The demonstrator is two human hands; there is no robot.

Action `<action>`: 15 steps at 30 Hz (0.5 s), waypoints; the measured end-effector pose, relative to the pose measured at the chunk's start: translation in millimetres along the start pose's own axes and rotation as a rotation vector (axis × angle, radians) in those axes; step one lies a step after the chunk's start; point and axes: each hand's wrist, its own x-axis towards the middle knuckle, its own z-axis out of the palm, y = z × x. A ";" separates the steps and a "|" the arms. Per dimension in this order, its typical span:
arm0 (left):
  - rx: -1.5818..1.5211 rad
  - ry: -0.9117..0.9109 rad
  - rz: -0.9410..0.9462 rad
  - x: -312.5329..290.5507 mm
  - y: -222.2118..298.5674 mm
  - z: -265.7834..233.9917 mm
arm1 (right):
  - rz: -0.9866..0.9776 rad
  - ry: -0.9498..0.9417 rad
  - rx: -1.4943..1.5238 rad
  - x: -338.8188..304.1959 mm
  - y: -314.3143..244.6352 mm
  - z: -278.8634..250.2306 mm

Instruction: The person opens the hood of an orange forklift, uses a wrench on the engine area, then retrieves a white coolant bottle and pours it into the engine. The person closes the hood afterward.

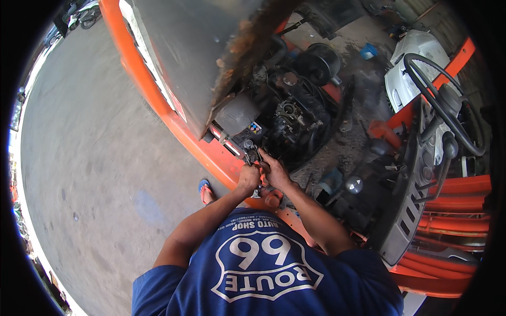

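Note:
Close together in front of me, both hands work at a small silvery metal part (250, 149) with a rounded upper end. My left hand (249, 178) is closed around its lower portion. My right hand (273, 170) presses against its right side with fingers curled in. Much of the part is covered by my fingers, so its exact kind is unclear. Just beyond lies an exposed engine (293, 113) with a round black air cleaner housing (319, 63) at its far side. A battery (255, 128) with coloured marks on top sits left of the engine.
An orange frame (174, 124) curves along the left, under a raised grey panel (184, 47) with a rusty edge. At right are a black steering wheel (429, 87) and a dashboard (406, 210). A white body shell (411, 68) and a blue container (368, 51) stand farther off.

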 end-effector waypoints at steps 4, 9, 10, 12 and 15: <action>0.162 0.033 0.064 -7.9 6.3 0.0 | 0.172 -0.127 -0.002 1.3 2.3 -3.3; -0.207 0.028 -0.063 -6.7 1.0 -0.9 | 0.119 -0.090 0.017 5.6 4.6 -2.8; -0.228 0.027 -0.058 -4.1 -1.6 -0.7 | 0.129 -0.096 0.003 6.2 5.0 -3.6; 0.049 0.024 0.132 6.2 -7.5 -1.4 | 0.167 -0.121 -0.046 7.3 4.7 -5.8; -0.074 0.031 -0.003 21.3 -25.1 2.4 | 0.185 -0.146 -0.139 8.4 0.8 -10.8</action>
